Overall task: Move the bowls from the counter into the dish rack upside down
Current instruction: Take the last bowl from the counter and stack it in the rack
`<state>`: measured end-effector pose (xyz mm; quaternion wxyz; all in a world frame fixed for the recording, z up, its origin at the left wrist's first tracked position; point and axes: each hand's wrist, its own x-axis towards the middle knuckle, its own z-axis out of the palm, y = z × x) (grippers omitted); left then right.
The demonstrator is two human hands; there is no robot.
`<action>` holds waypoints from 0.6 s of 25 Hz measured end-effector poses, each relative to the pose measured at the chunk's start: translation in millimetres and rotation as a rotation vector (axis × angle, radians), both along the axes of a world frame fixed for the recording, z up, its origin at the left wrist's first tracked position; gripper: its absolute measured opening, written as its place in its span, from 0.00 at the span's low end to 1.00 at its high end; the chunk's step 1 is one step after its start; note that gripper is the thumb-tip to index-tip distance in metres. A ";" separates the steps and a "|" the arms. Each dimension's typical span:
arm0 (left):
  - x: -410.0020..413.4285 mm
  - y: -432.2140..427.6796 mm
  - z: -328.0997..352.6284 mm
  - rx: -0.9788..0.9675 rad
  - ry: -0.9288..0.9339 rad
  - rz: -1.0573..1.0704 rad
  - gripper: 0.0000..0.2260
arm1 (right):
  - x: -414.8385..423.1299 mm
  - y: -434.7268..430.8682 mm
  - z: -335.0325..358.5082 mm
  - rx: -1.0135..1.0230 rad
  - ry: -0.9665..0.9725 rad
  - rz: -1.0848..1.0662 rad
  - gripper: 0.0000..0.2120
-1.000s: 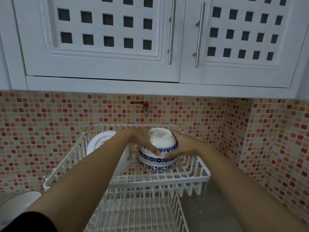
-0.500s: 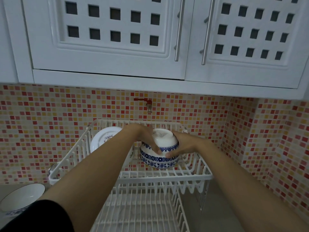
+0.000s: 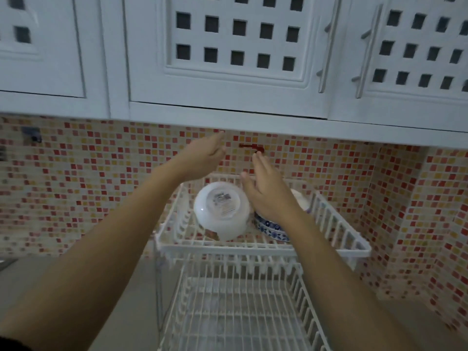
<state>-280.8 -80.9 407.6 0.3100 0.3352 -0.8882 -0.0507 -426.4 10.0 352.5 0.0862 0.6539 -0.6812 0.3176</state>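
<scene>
Two upturned bowls are sitting in the dish rack's [image 3: 263, 250] top tier: a white bowl [image 3: 222, 210] and a blue-patterned bowl [image 3: 271, 228], half-hidden behind the open, empty right hand [image 3: 268, 196]; the left hand [image 3: 202, 158] is hovering open too.

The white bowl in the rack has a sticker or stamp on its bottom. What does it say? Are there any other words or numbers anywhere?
Printed mark on the underside of the white bowl, upside down in the dish rack's top tier: there is print, but too small and blurred to read.
Blue-patterned bowl: flower pattern only, no words showing.
Cabinet doors and tiled wall: no text.
</scene>
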 end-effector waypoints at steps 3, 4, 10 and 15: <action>81.0 -15.5 -25.0 0.016 0.114 0.073 0.24 | 89.2 -17.9 -23.6 -0.091 -0.069 0.068 0.30; 110.0 -24.6 -37.7 0.046 0.117 0.109 0.24 | 121.1 -29.1 -33.6 -0.097 -0.087 0.085 0.29; 262.8 -94.8 -118.7 0.210 0.107 0.294 0.23 | 275.8 -119.4 -89.5 -0.044 -0.084 0.154 0.30; 340.2 -151.7 -202.8 0.407 0.014 0.390 0.24 | 328.9 -202.4 -171.2 0.155 -0.121 0.070 0.30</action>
